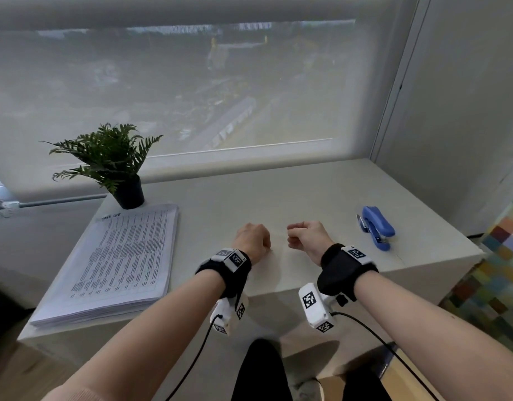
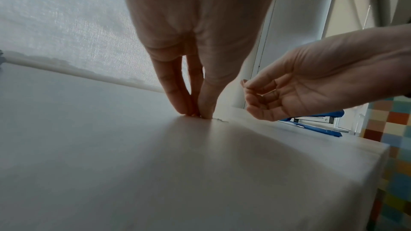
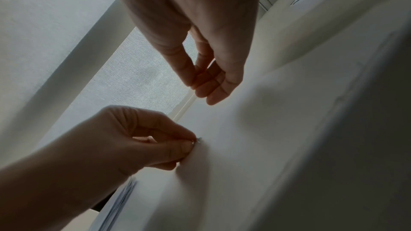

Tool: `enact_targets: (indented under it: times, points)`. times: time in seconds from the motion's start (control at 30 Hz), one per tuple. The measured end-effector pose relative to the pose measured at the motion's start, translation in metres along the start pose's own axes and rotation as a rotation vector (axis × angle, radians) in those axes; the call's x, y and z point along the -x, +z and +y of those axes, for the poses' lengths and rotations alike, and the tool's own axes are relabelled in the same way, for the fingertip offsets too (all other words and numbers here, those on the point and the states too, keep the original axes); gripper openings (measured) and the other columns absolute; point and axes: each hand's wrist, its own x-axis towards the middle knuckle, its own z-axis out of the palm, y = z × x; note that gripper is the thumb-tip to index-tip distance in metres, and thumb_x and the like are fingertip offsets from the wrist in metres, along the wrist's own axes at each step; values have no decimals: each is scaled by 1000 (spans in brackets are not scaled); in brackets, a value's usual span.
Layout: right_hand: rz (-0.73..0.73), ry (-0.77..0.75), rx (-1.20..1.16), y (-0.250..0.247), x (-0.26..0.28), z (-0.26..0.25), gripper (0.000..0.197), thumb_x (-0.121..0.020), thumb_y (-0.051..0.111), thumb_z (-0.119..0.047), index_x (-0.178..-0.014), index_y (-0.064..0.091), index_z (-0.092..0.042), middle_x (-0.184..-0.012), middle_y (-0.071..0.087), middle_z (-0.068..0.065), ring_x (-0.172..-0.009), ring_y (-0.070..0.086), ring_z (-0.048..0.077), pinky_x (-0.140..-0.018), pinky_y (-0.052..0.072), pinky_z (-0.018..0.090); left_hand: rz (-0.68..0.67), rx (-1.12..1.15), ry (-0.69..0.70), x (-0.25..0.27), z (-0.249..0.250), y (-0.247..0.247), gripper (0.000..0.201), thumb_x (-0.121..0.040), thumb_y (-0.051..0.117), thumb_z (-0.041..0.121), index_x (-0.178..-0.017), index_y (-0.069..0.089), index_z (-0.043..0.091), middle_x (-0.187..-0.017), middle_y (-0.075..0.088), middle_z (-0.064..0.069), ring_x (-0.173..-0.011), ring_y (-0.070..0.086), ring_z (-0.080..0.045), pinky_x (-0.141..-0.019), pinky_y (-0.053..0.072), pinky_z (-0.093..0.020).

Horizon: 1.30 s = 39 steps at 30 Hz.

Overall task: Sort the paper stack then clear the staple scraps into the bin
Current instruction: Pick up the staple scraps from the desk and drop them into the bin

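On the pale table (image 1: pixel 249 198), near its front edge, my left hand (image 1: pixel 269 248) pinches a tiny metal staple scrap (image 3: pixel 199 139) between thumb and forefinger, fingertips down on the surface. Seen from the left wrist, my left hand (image 2: pixel 198 114) has a small scrap (image 2: pixel 219 120) lying just right of the thumb. My right hand (image 1: pixel 290 236) hovers a little to the right, fingers loosely curled, with nothing seen in it (image 2: pixel 251 97). The printed paper stack (image 1: pixel 119 264) lies squared at the table's left. No bin is in view.
A blue stapler (image 1: pixel 377 227) lies at the table's right side. A potted fern (image 1: pixel 110 157) stands behind the paper stack. A window with a drawn blind (image 1: pixel 191 82) runs along the back and a wall closes the right.
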Motion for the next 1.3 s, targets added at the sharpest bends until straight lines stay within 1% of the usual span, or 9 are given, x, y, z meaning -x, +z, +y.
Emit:
enact_targets:
  times: [0.2, 0.33, 0.63, 0.77, 0.87, 0.9, 1.1, 1.2, 1.3]
  points:
    - [5, 14, -31, -3, 1, -4, 26, -89, 48, 8, -70, 51, -9, -64, 49, 7, -56, 47, 15, -58, 46, 24, -20, -123, 42, -2, 6, 1, 25, -86, 52, 4, -102, 70, 6, -111, 68, -18, -104, 64, -35, -86, 51, -33]
    - [14, 20, -41, -6, 2, -7, 26, -89, 47, 9, -70, 52, -9, -64, 49, 8, -56, 47, 17, -57, 46, 25, -58, -224, 81, -1, 10, 3, 24, -85, 54, 6, -105, 66, 2, -112, 66, -21, -105, 62, -39, -87, 53, -39]
    - [4, 59, -134, -8, 11, -8, 25, -90, 47, 9, -71, 51, -7, -64, 48, 9, -56, 46, 18, -58, 46, 27, -118, -293, 100, -2, 15, -2, 26, -86, 52, 3, -108, 63, -2, -117, 64, -22, -110, 60, -38, -89, 49, -37]
    - [-1, 83, -226, -11, 16, -10, 26, -91, 46, 10, -71, 51, -6, -66, 47, 9, -58, 47, 19, -60, 47, 28, -77, -25, -9, -8, 3, -20, 22, -83, 62, 11, -100, 72, 3, -98, 74, -14, -98, 68, -26, -83, 51, -30]
    - [-8, 114, -288, -13, 21, -10, 26, -91, 45, 10, -72, 51, -6, -66, 47, 9, -59, 46, 19, -61, 46, 29, -36, 243, -141, -17, -13, -33, 13, -81, 63, 15, -78, 73, 8, -40, 63, 7, -47, 63, 2, -68, 51, -21]
    - [-11, 125, -308, -14, 23, -9, 26, -91, 45, 10, -72, 51, -5, -67, 47, 9, -59, 46, 19, -61, 46, 29, -10, 347, -179, -20, -17, -36, 13, -80, 64, 14, -69, 71, 11, -33, 57, 9, -36, 56, 5, -68, 53, -21]
    - [-53, 144, -473, -35, 43, -21, 27, -93, 43, 8, -72, 52, -5, -69, 46, 9, -62, 46, 18, -68, 46, 29, 127, 849, -144, -13, 10, -54, 22, -82, 62, 1, -63, 61, 10, -59, 58, -5, -35, 54, 2, -52, 54, -12]
    - [-70, 89, -546, -71, 61, -28, 24, -94, 43, 5, -75, 52, -7, -70, 48, 8, -65, 48, 18, -74, 48, 30, 67, 934, -18, -5, 56, -53, 18, -83, 62, 0, -67, 62, 8, -63, 57, -6, -40, 55, 0, -52, 54, -11]
    - [-2, 43, -561, -121, 80, -22, 20, -93, 47, 3, -77, 55, -7, -62, 55, 6, -59, 56, 16, -65, 57, 27, -70, 942, 128, 5, 112, -33, 19, -85, 59, -1, -69, 62, 8, -63, 57, -5, -42, 55, 1, -52, 53, -10]
